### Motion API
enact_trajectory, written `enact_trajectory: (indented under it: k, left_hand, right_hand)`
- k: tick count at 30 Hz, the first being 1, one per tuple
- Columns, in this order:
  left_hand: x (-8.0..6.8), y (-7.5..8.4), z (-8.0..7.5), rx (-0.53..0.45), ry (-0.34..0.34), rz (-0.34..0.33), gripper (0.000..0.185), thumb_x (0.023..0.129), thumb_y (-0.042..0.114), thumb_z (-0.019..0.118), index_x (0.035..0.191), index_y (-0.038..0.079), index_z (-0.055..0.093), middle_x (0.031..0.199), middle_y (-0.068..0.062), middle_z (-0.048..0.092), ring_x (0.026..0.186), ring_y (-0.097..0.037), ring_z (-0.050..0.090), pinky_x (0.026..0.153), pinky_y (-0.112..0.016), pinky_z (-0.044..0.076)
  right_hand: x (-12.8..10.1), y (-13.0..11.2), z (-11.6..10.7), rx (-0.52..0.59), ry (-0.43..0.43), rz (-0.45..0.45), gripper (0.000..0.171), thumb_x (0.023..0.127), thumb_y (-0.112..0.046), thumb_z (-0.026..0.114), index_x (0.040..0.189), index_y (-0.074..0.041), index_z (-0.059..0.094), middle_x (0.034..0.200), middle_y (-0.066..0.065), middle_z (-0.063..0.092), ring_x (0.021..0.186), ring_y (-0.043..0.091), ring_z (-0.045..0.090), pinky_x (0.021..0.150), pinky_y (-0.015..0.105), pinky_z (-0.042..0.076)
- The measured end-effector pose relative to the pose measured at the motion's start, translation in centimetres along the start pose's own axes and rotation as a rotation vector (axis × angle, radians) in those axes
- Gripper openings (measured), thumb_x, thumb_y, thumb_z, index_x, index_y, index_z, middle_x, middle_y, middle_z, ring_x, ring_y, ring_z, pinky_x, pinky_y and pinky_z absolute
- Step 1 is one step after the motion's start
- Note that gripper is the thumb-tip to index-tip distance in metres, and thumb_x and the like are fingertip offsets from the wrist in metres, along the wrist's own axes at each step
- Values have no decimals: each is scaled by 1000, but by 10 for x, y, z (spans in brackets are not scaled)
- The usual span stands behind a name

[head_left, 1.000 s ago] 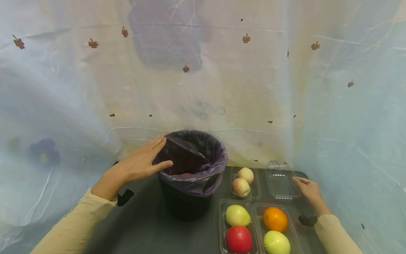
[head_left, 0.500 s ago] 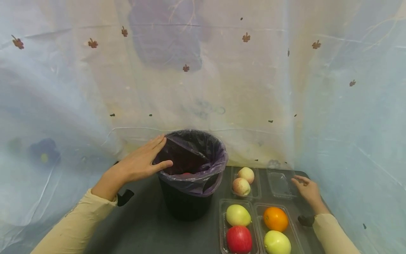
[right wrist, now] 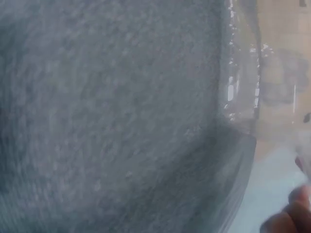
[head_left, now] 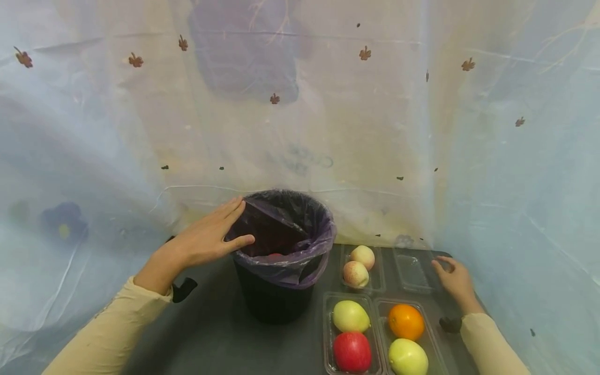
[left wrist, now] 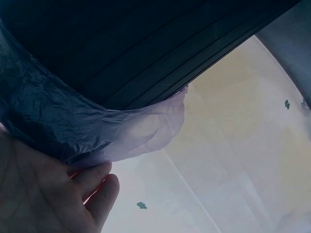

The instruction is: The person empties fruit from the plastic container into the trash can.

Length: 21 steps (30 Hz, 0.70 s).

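Observation:
In the head view my left hand (head_left: pixel 199 245) lies with straight fingers along the left rim of a black bin (head_left: pixel 276 299). A purple plastic bag (head_left: pixel 323 242) lines the bin and folds over its rim. The left wrist view shows fingertips (left wrist: pixel 104 191) right at the bag's folded edge. A bit of something red (head_left: pixel 275 255) shows inside. My right hand (head_left: pixel 457 281) is beside the right edge of a clear plastic tray (head_left: pixel 413 273) at the back right of the table. Its fingers are loosely bent, with a gap between thumb and index finger.
Two pale peaches (head_left: pixel 356 274) sit in a clear tray left of the right hand's tray. Nearer trays hold a yellow-green fruit (head_left: pixel 350 316) with a red apple (head_left: pixel 352 352), and an orange (head_left: pixel 405 322) with another yellow-green fruit (head_left: pixel 408 357). A plastic curtain (head_left: pixel 375 130) hangs behind.
The right hand's fingers have parted from the clear tray's edge, and the tray now lies flat on the table. The left hand has stayed at the bin's rim.

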<state>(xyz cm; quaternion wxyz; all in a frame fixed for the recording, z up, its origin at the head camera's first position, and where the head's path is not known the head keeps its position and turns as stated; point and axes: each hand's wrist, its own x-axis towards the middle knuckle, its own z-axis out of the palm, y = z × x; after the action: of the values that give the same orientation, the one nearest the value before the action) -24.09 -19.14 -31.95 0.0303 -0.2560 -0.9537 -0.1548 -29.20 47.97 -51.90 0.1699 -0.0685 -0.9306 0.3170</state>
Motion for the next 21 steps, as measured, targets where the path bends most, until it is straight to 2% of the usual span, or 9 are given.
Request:
enact_trajectory:
  k: [2, 5, 9, 12, 15, 21]
  left_hand:
    - [0, 0, 1, -1, 1, 1, 100, 105, 72, 47, 174, 9, 10, 181, -12, 4, 166, -39, 9, 130, -64, 16]
    - [1, -1, 2, -3, 1, 4, 100, 105, 72, 47, 174, 9, 10, 181, -13, 5, 166, -38, 8, 130, -64, 16]
    - [2, -3, 1, 10, -1, 3, 100, 106, 72, 46, 174, 9, 8, 181, -12, 3, 166, -39, 8, 130, -64, 16]
    - [2, -3, 0, 19, -5, 2, 100, 106, 73, 45, 174, 10, 8, 181, -11, 2, 166, -39, 8, 130, -65, 16]
    - [2, -3, 0, 22, -4, 3, 100, 106, 73, 45, 174, 9, 9, 181, -13, 4, 166, -40, 8, 130, -65, 15]
    - [1, -1, 0, 14, 2, 10, 99, 106, 72, 46, 173, 8, 11, 181, -13, 5, 166, -40, 9, 130, -65, 16]
  right_hand:
    - [0, -4, 0, -5, 37, -11, 45, 109, -30, 65, 134, 8, 66, 65, 3, 46, 50, 15, 38, 44, 30, 35]
    - [-1, -18, -1, 1, 87, -30, 40, 107, -28, 67, 129, 6, 69, 66, 2, 46, 50, 14, 37, 44, 29, 34]
    - [0, -44, 0, 30, 95, -84, 37, 106, -25, 70, 125, 7, 72, 67, 1, 48, 51, 12, 37, 46, 28, 33]
    - [0, -61, 3, 47, 45, -124, 36, 107, -22, 70, 127, 7, 71, 67, 3, 52, 50, 11, 37, 47, 27, 34]
    - [0, -74, 6, 40, -35, -157, 37, 108, -23, 69, 131, 5, 70, 74, 7, 62, 53, 12, 44, 50, 28, 39]
    - [0, -92, 11, 41, -156, -199, 38, 106, -20, 72, 135, 4, 68, 89, 11, 69, 73, 21, 61, 64, 34, 49]
